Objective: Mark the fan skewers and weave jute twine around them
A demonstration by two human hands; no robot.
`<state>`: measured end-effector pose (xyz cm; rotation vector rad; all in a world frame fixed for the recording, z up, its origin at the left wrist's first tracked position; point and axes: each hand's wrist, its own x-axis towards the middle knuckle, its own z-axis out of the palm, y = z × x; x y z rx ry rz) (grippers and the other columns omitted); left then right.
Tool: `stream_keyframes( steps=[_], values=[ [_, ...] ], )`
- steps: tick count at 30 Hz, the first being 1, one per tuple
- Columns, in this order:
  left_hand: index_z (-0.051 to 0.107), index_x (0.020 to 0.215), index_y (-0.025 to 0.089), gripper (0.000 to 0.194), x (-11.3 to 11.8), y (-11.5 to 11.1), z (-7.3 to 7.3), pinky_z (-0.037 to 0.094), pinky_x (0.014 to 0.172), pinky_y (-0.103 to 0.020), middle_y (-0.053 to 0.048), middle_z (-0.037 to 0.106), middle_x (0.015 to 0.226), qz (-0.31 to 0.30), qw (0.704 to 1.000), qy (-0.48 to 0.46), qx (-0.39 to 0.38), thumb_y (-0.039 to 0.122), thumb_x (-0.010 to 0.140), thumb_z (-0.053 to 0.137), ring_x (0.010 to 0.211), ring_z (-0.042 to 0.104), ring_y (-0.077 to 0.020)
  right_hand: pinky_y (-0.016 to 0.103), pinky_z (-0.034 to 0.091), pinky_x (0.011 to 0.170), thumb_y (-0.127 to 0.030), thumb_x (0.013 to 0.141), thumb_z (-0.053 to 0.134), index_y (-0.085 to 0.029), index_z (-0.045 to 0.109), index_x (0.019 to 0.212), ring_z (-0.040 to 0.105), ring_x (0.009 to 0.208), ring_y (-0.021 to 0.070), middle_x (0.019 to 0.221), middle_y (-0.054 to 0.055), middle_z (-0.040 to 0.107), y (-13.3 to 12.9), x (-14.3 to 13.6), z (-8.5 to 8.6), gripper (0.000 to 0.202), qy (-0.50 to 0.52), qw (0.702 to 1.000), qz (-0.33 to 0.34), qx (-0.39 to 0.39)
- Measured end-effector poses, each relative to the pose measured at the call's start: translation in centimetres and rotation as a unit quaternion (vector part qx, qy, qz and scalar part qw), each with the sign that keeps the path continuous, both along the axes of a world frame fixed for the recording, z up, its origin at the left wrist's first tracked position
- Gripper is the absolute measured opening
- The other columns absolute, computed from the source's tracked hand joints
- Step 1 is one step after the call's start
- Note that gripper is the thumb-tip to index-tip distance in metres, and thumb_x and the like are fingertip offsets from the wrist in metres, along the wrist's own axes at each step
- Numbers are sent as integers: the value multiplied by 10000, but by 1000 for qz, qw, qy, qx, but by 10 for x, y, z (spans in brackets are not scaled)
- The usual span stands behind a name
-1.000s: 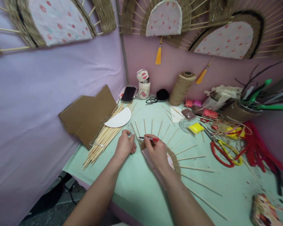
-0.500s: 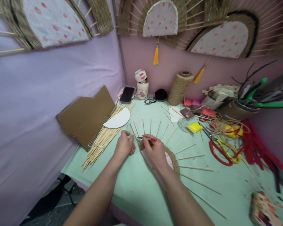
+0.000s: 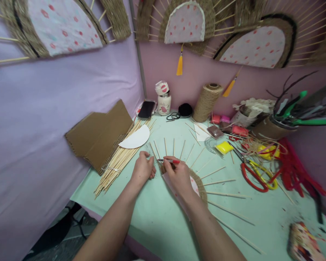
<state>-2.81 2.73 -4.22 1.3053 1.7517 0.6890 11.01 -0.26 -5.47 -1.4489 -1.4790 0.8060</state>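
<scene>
Right hand (image 3: 178,177) closed in a pinch on a slim pen with a red end (image 3: 176,161); its dark tip points left, by the far-left end of the work. Cannot tell whether tip touches. Left hand (image 3: 143,166) just beside, to the left, fingers loosely curled, part closed; palm hidden, so cannot tell whether it has hold of anything.

Near right: a block with a multicoloured picture surface (image 3: 305,241), on the pale green table cover (image 3: 163,235).

Mid-table, under right hand and forearm: a half-round piece with a brown twine border (image 3: 203,186), straight edge facing left and near. Thin pale wooden sticks (image 3: 220,182) fan from its curve, far and right.

Right of the fan: red-handled scissors (image 3: 253,178), crossing a yellow-handled pair (image 3: 271,183). Left of left hand: a tied bundle of pale wooden sticks (image 3: 111,174), a white half-disc (image 3: 136,137) lying over its far part, a brown corrugated cardboard sheet (image 3: 99,132) beside it.

Far edge, left to right: dark-screened phone (image 3: 146,109), white jar with pink print (image 3: 164,104), upright cone of brown twine (image 3: 207,103).

Farthest, on the wall: half-round twine hangings with red-spotted white centres (image 3: 186,23).
</scene>
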Motion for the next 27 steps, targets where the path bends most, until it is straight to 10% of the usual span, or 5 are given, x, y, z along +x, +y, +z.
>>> stream_keyframes(
  steps=[27],
  values=[
    [374, 1080, 157, 252, -1, 0, -2, 354, 314, -172, 53, 558, 419, -4, 1000, 7, 1, 299, 885, 448, 283, 486, -121, 248, 466, 616, -387, 897, 443, -188, 693, 939, 645, 701, 176, 852, 64, 727, 0, 0, 0, 322, -13, 1000, 0, 4]
  ],
)
